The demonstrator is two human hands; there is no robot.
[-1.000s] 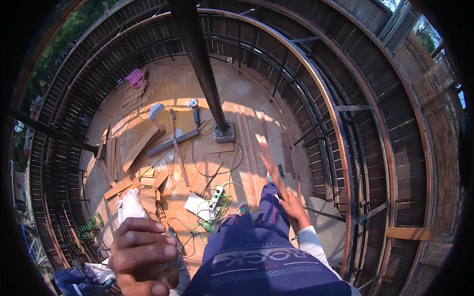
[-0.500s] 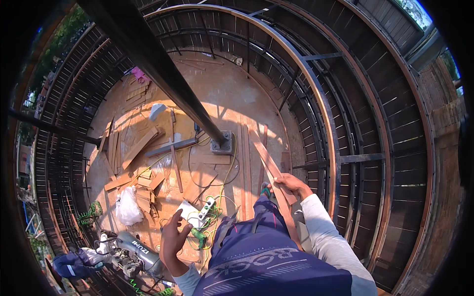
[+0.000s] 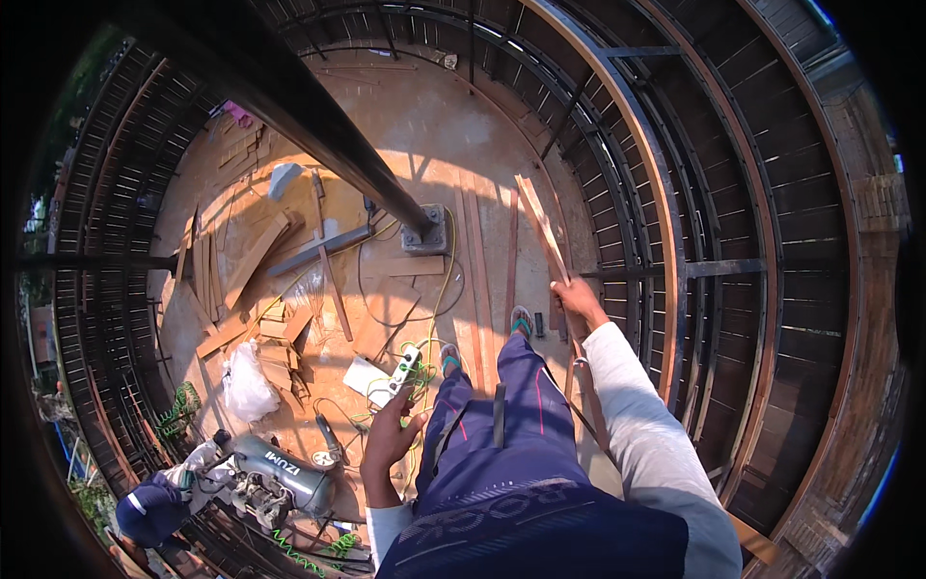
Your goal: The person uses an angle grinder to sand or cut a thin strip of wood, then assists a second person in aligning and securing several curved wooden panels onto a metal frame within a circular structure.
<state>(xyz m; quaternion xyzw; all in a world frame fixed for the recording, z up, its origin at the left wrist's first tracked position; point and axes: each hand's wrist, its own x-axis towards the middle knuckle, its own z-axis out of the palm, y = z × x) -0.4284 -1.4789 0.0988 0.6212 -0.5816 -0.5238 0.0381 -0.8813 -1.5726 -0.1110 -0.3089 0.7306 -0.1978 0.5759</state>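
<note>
My right hand (image 3: 581, 301) is closed around a long, narrow wooden plank (image 3: 540, 224), which points away from me along my right side. Its near part passes behind my hand and forearm, so I cannot tell where it ends. My left hand (image 3: 389, 439) hangs at waist height holding nothing, its fingers and thumb apart. Beyond its fingertips, on the floor, lie a white power strip (image 3: 406, 367) with tangled cords and a white flat piece (image 3: 366, 377). My sandalled feet (image 3: 522, 318) stand on the floor ahead.
A thick black post (image 3: 333, 145) slants across the view to a bolted base (image 3: 422, 234). Curved metal framing (image 3: 666, 318) with dark slats rings the floor. Loose boards (image 3: 258, 259), a clear plastic bag (image 3: 250, 384) and an air compressor (image 3: 285, 473) lie to the left.
My right hand has shifted forward with the plank, which now points more straight ahead. My left hand has moved right, and the green tool seen beside it is no longer visible. The view has shifted.
</note>
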